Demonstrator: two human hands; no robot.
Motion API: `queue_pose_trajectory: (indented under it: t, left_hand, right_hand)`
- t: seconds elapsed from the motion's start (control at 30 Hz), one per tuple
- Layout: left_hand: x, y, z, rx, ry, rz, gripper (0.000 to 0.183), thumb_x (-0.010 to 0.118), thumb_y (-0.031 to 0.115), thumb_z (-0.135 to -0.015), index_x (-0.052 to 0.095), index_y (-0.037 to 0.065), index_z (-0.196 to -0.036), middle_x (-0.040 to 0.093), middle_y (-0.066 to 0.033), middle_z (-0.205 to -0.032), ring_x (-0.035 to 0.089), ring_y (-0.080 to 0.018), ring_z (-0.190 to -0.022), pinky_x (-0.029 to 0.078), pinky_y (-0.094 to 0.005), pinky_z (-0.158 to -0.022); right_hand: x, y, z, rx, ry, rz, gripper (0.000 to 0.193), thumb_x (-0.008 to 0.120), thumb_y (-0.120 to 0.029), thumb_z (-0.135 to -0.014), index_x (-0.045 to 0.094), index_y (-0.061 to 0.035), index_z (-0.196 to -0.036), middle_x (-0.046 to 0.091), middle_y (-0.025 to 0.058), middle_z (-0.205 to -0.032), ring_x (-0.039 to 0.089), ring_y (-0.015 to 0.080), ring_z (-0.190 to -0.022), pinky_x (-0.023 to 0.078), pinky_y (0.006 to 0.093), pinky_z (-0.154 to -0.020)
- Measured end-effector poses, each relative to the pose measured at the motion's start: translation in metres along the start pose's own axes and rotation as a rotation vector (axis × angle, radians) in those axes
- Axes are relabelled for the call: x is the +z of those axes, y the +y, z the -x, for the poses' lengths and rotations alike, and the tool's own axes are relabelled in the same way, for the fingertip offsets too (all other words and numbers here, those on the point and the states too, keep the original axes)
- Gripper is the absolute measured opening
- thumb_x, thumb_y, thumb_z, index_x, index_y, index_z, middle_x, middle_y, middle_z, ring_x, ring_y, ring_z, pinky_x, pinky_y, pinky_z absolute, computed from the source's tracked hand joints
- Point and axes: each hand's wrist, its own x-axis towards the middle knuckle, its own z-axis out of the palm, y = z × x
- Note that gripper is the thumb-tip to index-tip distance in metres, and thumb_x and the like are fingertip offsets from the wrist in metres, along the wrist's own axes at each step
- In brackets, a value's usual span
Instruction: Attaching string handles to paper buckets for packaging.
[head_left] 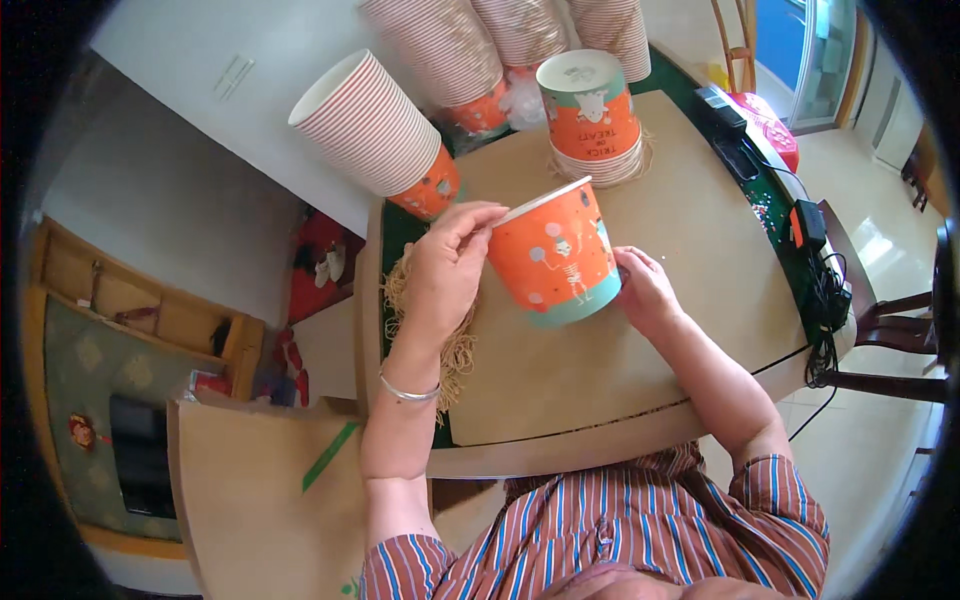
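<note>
Over the middle of the table I hold an orange paper bucket (548, 255) with a teal base band, tilted, printed with a skeleton figure. My left hand (455, 265) pinches its rim at the upper left. Lower down, the fingers of my right hand (645, 290) grip its side near the base, partly hidden behind it. Behind it, a short upside-down stack of like buckets (595, 125) stands on the brown board, with string around its foot. A tall nested stack of buckets (375, 130) leans to the far left.
Several more bucket stacks (440, 50) in clear wrap stand at the back. Loose beige strings (458, 360) lie along the table's left edge. Power adapters and black cables (825, 285) run down the right edge. An open cardboard box (265, 490) is at the lower left, a dark wooden chair (900, 325) at right.
</note>
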Motion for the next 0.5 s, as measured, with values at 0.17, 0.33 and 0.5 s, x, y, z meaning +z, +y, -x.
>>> queue_pose_trajectory:
  t: [0.17, 0.33, 0.5]
  left_hand:
    - [-0.001, 0.016, -0.008, -0.01, -0.086, -0.001, 0.024, 0.052, -0.006, -0.095, 0.068, -0.002, -0.113, 0.065, -0.0056, -0.117, 0.063, -0.0123, -0.104, 0.052, -0.0262, -0.089]
    - [-0.002, 0.035, -0.014, -0.046, -0.185, 0.117, 0.027, 0.051, -0.006, -0.095, 0.065, -0.001, -0.118, 0.065, -0.0063, -0.12, 0.063, -0.0129, -0.107, 0.052, -0.0276, -0.091]
    - [0.012, 0.048, 0.004, -0.091, -0.197, 0.146, 0.032, 0.058, -0.006, -0.09, 0.061, -0.001, -0.122, 0.066, -0.0067, -0.115, 0.064, -0.0146, -0.102, 0.051, -0.0285, -0.091]
  right_hand:
    - [-0.012, 0.002, -0.008, 0.085, -0.017, 0.019, 0.015, 0.055, -0.014, -0.097, 0.062, -0.0025, -0.103, 0.064, 0.0023, -0.086, 0.059, 0.0091, -0.071, 0.047, 0.024, -0.06]
    - [-0.002, -0.002, -0.004, 0.138, -0.01, -0.011, 0.014, 0.055, -0.011, -0.096, 0.061, -0.0004, -0.103, 0.064, 0.0036, -0.089, 0.061, 0.0106, -0.075, 0.05, 0.0248, -0.067]
    - [-0.006, 0.002, -0.007, 0.075, -0.091, -0.09, 0.012, 0.054, -0.009, -0.096, 0.061, -0.001, -0.102, 0.066, 0.005, -0.091, 0.063, 0.013, -0.079, 0.052, 0.0268, -0.072]
